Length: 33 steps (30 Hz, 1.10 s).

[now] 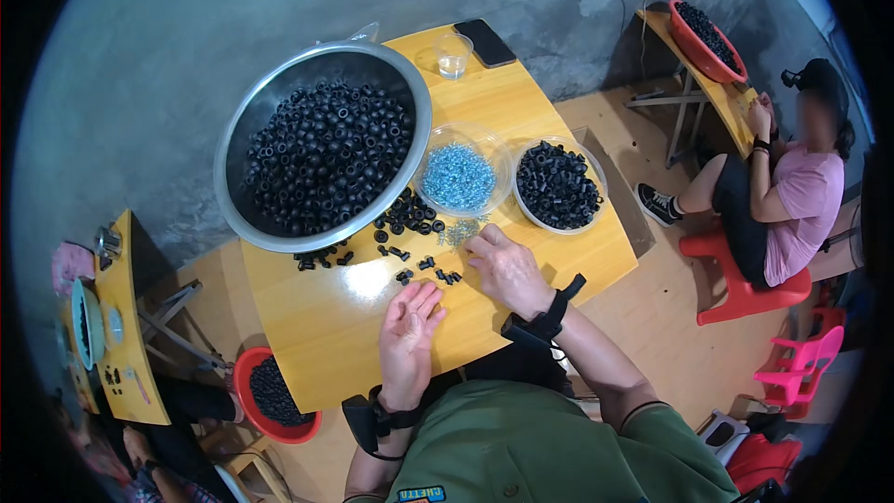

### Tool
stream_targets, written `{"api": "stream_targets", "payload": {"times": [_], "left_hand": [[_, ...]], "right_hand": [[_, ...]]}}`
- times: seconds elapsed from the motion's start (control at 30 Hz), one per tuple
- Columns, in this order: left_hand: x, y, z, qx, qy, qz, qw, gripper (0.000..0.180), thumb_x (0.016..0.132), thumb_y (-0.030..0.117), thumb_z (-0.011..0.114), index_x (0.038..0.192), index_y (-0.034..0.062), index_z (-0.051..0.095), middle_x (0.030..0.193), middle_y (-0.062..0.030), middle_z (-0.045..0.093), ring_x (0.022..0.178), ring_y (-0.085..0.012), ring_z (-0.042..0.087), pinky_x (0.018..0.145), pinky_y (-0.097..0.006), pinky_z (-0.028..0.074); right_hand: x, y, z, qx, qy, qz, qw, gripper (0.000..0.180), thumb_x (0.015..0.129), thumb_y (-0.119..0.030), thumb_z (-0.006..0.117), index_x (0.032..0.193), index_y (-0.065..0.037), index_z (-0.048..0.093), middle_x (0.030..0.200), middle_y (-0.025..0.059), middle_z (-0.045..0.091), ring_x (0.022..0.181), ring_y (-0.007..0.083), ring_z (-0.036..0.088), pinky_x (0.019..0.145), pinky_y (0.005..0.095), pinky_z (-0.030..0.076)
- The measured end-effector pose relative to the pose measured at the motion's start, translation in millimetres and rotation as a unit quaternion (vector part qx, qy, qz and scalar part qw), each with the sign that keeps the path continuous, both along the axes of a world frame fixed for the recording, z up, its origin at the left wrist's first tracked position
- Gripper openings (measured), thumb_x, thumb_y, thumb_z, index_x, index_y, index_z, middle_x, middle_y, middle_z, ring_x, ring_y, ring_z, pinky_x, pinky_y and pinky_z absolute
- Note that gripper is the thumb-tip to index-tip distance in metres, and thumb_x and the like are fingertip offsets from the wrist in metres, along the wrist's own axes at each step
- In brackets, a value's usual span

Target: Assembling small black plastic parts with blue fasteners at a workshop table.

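Black pieces (449,277) lie loose in small clusters on the yellow bench (326,345), near the big metal basin (223,177). Just below them the left hand (407,326) is turned palm up, relaxed, fingers slightly curled. The right hand (509,270) bends its fingers down beside a scatter of pale bits (456,235); at this size I can't tell whether they pinch anything. Beyond it stand a clear tub (503,165) of blue bits (458,177) and another of black parts (559,184).
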State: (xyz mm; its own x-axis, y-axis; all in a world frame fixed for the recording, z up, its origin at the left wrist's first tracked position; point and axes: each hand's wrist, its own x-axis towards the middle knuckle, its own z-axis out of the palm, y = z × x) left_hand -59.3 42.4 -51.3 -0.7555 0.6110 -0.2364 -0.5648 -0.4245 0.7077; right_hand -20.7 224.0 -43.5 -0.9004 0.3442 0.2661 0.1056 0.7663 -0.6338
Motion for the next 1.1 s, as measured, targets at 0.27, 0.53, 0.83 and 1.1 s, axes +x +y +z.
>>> {"api": "stream_targets", "payload": {"times": [0.27,0.53,0.83,1.1], "left_hand": [[9.6,-10.8,-3.4,-0.020,-0.019,0.029,0.999,0.034,0.087,0.015,0.054,0.114,-0.0033,0.046,0.109,-0.0155,0.055,0.099,-0.0222,0.055,0.085,-0.033,0.044],[-11.4,-24.7,8.6,-0.068,0.067,0.073,0.993,0.024,0.086,0.011,0.056,0.105,-0.0025,0.052,0.093,-0.0104,0.059,0.083,-0.0158,0.057,0.074,-0.027,0.046],[-13.4,-42.2,16.9,-0.084,0.106,-0.004,0.991,0.013,0.085,0.006,0.054,0.095,-0.0020,0.057,0.078,-0.0079,0.061,0.068,-0.0126,0.057,0.067,-0.024,0.047],[-17.6,-52.1,-1.3,-0.104,0.067,-0.008,0.992,0.006,0.085,0.004,0.054,0.087,-0.0008,0.056,0.074,-0.0080,0.061,0.063,-0.0123,0.058,0.062,-0.023,0.047]], "right_hand": [[5.7,4.2,-0.9,-0.045,0.024,0.007,0.999,0.010,0.073,-0.002,0.058,0.082,-0.004,0.054,0.076,0.0112,0.053,0.065,0.0301,0.057,0.057,0.0358,0.046],[24.0,-38.1,37.0,-0.202,0.013,0.136,0.970,0.009,0.077,0.001,0.061,0.082,-0.001,0.054,0.069,0.0015,0.052,0.060,0.0064,0.049,0.053,0.0217,0.040],[2.9,-79.7,46.3,-0.154,0.097,0.207,0.961,0.023,0.072,0.001,0.065,0.092,-0.003,0.055,0.072,0.0096,0.056,0.062,0.0212,0.059,0.052,0.0289,0.047],[27.8,-47.2,24.6,0.034,0.032,0.138,0.989,0.026,0.070,-0.007,0.066,0.093,-0.002,0.053,0.078,0.0123,0.055,0.068,0.0295,0.057,0.056,0.0345,0.047]]}}
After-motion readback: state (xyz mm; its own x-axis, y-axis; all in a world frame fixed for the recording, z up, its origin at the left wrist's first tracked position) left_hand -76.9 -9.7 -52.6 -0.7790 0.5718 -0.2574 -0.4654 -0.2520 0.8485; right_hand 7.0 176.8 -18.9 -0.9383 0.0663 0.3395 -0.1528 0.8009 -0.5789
